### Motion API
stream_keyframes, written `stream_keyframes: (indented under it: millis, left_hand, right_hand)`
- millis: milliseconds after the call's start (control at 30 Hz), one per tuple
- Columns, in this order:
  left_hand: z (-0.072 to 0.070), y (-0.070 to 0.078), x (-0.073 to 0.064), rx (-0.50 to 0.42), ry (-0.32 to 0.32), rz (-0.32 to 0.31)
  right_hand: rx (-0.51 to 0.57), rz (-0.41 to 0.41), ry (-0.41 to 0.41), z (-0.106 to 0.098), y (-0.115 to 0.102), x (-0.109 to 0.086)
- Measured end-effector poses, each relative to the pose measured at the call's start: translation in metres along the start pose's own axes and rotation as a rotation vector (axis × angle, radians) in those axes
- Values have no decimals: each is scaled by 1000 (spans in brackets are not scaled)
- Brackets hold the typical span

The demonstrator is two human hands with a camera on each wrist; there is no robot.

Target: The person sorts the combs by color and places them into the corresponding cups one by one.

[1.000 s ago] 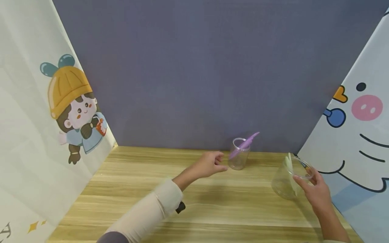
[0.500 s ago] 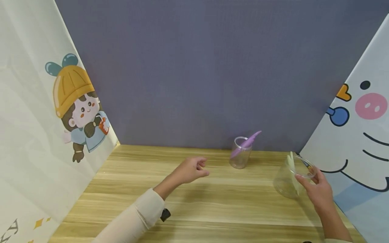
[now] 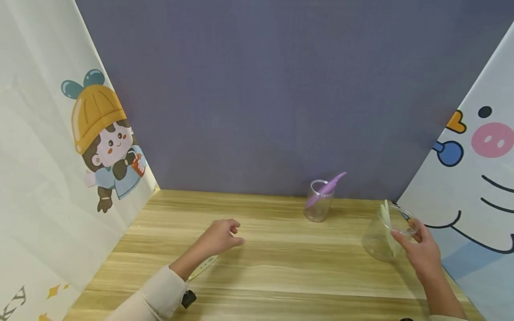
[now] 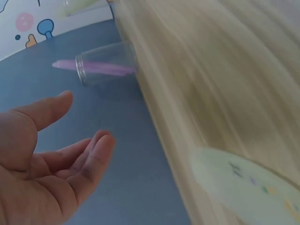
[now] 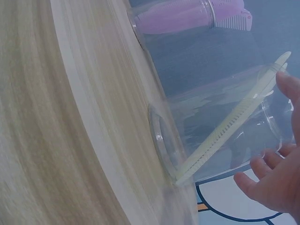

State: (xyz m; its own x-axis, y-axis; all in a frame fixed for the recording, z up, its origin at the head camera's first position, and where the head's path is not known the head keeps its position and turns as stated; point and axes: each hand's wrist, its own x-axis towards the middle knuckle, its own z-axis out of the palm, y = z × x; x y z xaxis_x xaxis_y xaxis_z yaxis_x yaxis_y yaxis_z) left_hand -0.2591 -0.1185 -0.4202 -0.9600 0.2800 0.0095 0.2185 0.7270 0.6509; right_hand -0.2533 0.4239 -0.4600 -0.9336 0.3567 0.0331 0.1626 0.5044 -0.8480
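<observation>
My right hand [image 3: 423, 252] grips the rim of a large clear plastic jar [image 3: 371, 245] at the right of the table, thumb on the near side and fingers round the outer side. Pale yellow-green combs [image 5: 234, 119] lean inside it, their tips above the rim. My left hand [image 3: 218, 238] holds nothing; its fingers are loosely bent above the table, left of centre. Partly hidden under the left wrist lies a pale green, flat, rounded piece [image 4: 243, 185] with small coloured print. Its kind cannot be told.
A smaller clear plastic cup [image 3: 317, 213] stands at the back with purple combs [image 3: 327, 188] leaning in it. The wooden table [image 3: 281, 272] ends at a grey-blue back panel [image 3: 257, 98]. White side panels with cartoon prints stand left and right.
My left hand has moved from beside the small cup leftward and nearer, and the pale green piece has come into view under its wrist. My right hand stays on the jar.
</observation>
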Motion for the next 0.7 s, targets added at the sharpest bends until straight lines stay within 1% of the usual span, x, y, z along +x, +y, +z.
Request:
stream_keyframes:
  millis: [167, 400, 567, 700]
  left_hand:
    - [-8, -18, -15, 49, 18, -63]
    - [-20, -40, -30, 96, 58, -86]
    - [-22, -56, -41, 137, 48, -116]
    - [-21, -67, -50, 171, 34, -137]
  right_hand:
    - [-8, -2, -4, 1, 2, 1]
    - [-17, -12, 4, 0, 3, 1]
    - [-10, -9, 6, -1, 2, 2]
    - [-1, -4, 4, -1, 1, 1]
